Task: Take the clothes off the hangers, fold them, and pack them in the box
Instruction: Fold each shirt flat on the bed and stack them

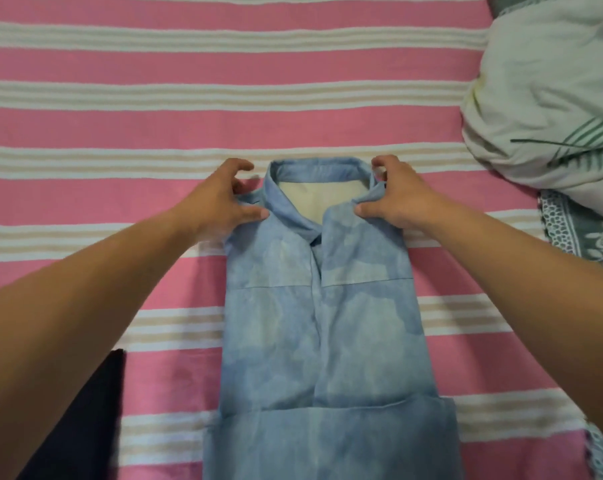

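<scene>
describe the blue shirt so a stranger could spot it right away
On the pink striped bedsheet, look at the middle, between the person's two arms. The blue shirt lies there front up, sides folded in, collar farthest away. It is the only pale blue, collared thing here.

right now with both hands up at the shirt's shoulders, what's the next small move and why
Probably lift the shoulders and fold the top half of the shirt down toward the hem. The left hand and right hand each pinch a shoulder beside the collar, the sides look already folded in to a narrow strip, and it lies flat on the bed, still long.
</scene>
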